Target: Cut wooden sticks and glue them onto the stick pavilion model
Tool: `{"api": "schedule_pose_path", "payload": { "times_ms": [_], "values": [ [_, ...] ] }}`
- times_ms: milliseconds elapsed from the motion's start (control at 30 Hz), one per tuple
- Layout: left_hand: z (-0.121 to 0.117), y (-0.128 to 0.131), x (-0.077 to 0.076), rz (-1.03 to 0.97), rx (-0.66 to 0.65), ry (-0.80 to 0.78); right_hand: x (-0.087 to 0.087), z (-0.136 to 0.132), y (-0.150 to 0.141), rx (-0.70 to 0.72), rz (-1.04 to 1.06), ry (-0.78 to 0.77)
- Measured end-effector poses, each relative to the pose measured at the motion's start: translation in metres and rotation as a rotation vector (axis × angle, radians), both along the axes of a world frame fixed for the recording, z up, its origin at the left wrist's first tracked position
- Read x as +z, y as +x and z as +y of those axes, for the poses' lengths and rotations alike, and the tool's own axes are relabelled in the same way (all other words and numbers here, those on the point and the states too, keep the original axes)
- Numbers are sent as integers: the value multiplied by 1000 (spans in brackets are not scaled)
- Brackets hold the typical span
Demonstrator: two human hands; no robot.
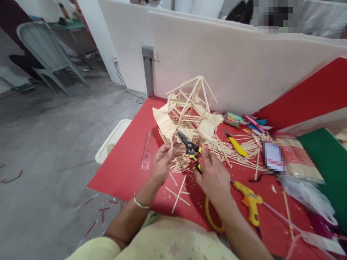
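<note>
Peaked, open-framed pale wooden stick model stands on flat red tabletop. In front of model: left hand pinches short pale wooden stick, likely for fine control; right hand grips black-and-yellow metal cutters, presumably for leverage. Loose thin sticks heaped front-right of model, seemingly within easy reach.

Gray flr fills L side of frame, red scraps at lower L. Pale plastic chair, upper L. Wht partition across top ctr, gray post agst it. Red tabletop, ctr to lower R.
</note>
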State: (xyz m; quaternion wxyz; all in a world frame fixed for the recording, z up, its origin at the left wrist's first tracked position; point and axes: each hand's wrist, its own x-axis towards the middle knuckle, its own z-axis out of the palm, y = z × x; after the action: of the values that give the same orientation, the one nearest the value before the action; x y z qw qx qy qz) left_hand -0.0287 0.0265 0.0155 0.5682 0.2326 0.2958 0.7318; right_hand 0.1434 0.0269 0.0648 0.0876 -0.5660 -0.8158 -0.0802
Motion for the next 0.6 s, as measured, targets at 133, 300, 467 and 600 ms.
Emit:
{"api": "schedule_pose_path", "payload": {
  "times_ms": [133,300,467,600],
  "values": [
    [0,0,0,3,-7,6,0,-1,0,-6,-7,-9],
    [0,0,1,-8,-4,1,2,0,-1,-10,-7,-22],
    [1,0,2,-13,4,-9,-4,0,2,8,40,-16],
    [2,0,0,-5,6,0,-13,-2,10,43,246,2]
  ]
}}
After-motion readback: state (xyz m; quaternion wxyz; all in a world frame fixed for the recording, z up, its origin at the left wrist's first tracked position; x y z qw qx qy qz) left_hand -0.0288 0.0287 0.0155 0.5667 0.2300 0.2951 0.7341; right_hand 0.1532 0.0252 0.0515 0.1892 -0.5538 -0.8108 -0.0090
